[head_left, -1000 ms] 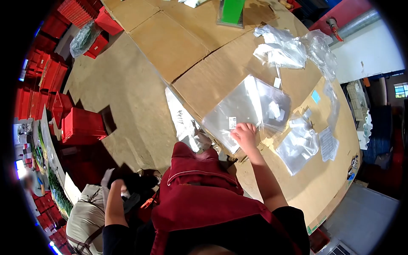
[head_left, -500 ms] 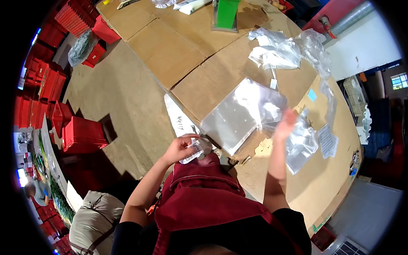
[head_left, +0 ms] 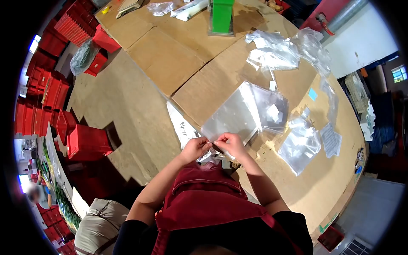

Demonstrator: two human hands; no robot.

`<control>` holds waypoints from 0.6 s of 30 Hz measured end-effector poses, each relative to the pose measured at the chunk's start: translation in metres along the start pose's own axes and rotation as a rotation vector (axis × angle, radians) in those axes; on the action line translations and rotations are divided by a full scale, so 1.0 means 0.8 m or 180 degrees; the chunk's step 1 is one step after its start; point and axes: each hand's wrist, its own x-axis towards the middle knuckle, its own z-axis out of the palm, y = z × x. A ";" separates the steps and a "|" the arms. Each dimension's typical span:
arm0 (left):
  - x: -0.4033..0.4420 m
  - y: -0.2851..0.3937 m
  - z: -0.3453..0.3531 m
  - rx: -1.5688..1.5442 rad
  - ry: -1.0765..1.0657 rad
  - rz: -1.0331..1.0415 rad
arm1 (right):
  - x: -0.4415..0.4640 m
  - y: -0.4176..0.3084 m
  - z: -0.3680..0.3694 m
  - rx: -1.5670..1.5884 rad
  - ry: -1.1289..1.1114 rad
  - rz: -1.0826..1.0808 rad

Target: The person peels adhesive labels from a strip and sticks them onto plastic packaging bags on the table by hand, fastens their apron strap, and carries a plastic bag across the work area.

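My left hand (head_left: 196,148) is closed in a pinch on a strip of labels (head_left: 208,157), pale and shiny, that hangs below the fingers in front of the apron. Close beside it, my right hand (head_left: 231,145) is pinched too, its fingertips nearly meeting the left ones. What it grips is too small to make out. Both hands are at the near corner of a stack of clear plastic sleeves (head_left: 231,114) lying flat on the cardboard-covered table (head_left: 170,55). A white sheet with handwriting (head_left: 182,126) hangs at the table edge by my left hand.
More clear plastic bags (head_left: 299,146) and a printed paper (head_left: 330,140) lie on the right. Crumpled plastic (head_left: 272,51) and a green holder (head_left: 222,17) stand farther back. Red crates (head_left: 88,143) line the floor at left; a stuffed beige sack (head_left: 100,221) is near me.
My right hand has come from above the sleeves on the right down to my left hand, and its fingers have closed. My left hand has shifted slightly right, still holding the label strip.
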 end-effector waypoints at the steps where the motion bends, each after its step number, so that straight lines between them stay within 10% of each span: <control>1: -0.002 0.000 -0.001 0.0403 0.0063 0.0017 | 0.004 0.000 -0.001 -0.0067 0.0032 -0.0026; 12: -0.008 -0.017 -0.004 -0.0096 0.0247 0.0147 | 0.006 0.004 0.026 -0.0154 -0.0156 0.0057; 15: -0.007 -0.008 -0.011 0.0574 0.0473 0.0019 | 0.026 0.031 0.008 -0.0627 0.1053 -0.0451; 18: -0.012 -0.017 -0.016 0.0959 0.0476 -0.0069 | 0.038 0.039 -0.045 -0.3119 0.1145 -0.0473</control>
